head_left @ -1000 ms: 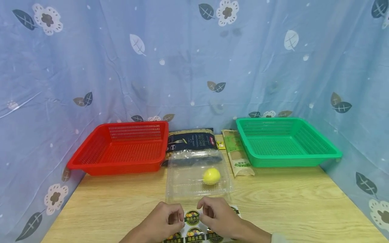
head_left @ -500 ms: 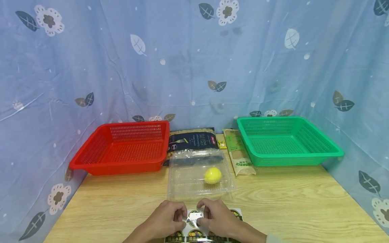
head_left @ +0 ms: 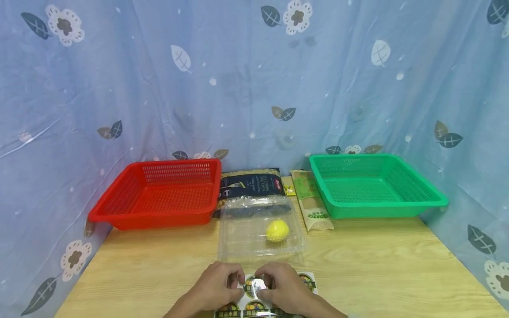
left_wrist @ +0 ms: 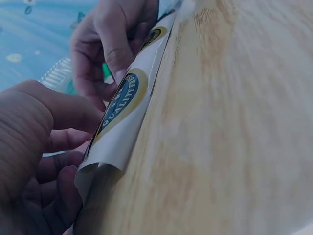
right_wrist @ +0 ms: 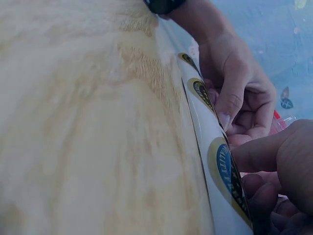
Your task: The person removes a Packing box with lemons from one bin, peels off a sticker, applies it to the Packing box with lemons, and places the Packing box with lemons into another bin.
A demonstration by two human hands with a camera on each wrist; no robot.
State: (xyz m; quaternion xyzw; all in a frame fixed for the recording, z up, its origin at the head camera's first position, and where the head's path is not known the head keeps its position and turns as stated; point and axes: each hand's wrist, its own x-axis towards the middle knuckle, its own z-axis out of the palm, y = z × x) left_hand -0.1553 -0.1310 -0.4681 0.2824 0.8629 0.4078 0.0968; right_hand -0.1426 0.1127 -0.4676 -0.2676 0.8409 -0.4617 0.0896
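Note:
A white sheet of round fruit-label stickers (head_left: 254, 305) lies at the front middle of the table, its black bands printed with gold characters. My left hand (head_left: 218, 286) pinches it from the left, thumb and forefinger at one label. From the right, my right hand (head_left: 283, 286) pinches close by, the two thumbs a short gap apart. A bright glare covers part of the label between them. In the left wrist view the sheet's near end (left_wrist: 115, 152) bows up off the wood. Beyond the hands is a clear plastic box (head_left: 242, 243), with a yellow lemon (head_left: 277, 230) showing within its outline.
A red basket (head_left: 151, 218) stands at the back left, a green basket (head_left: 381, 211) at the back right. Between them lie a dark pasta bag (head_left: 254, 185), a small yellow packet (head_left: 289, 190) and a long brown paper package (head_left: 311, 201). A blue curtain (head_left: 254, 88) hangs behind.
Both hands have stayed at the sheet, the right one shifting slightly left. Glare has appeared on the label between the fingers, as if the sheet's surface has tilted. The box and lemon stay put.

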